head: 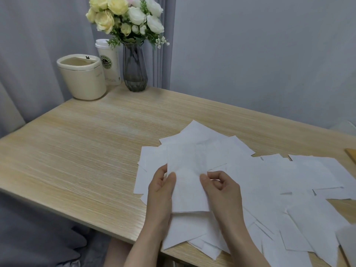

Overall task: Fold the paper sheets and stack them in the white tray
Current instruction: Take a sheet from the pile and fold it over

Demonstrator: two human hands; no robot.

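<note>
Both hands pinch one paper sheet above the pile.
Left hand point(160, 186) and right hand point(219, 186) grip folded paper sheet point(185, 182) edges; loose sheets point(279, 182) cover wooden counter point(81, 151).

At the far left corner of the light wooden table point(81, 147) stand a cream lidded bin point(81, 77), a white takeaway cup point(109, 62) just behind it, and a smoky glass vase point(134, 69) holding pale yellow and white roses point(125, 15), before a grey curtain point(38, 45).
</note>
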